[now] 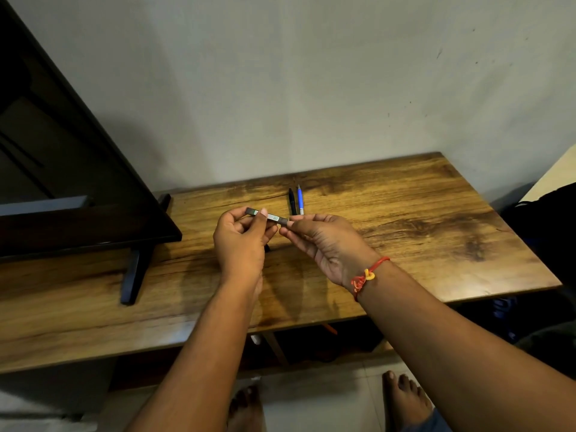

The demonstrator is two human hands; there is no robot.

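Grip state: left hand [241, 241] and right hand [324, 244] each pinch one end of a dark labelled pen [268, 217] above the tabletop [405, 232]; black pen [292, 201] and blue pen [300, 199] lie behind.

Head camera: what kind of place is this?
Likely a room in a home: a wooden table against a bare wall, a flat screen standing on it at left, and bare feet on a tiled floor.

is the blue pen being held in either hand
No, the blue pen lies on the table beside a black pen; the left hand and right hand hold a dark pen.
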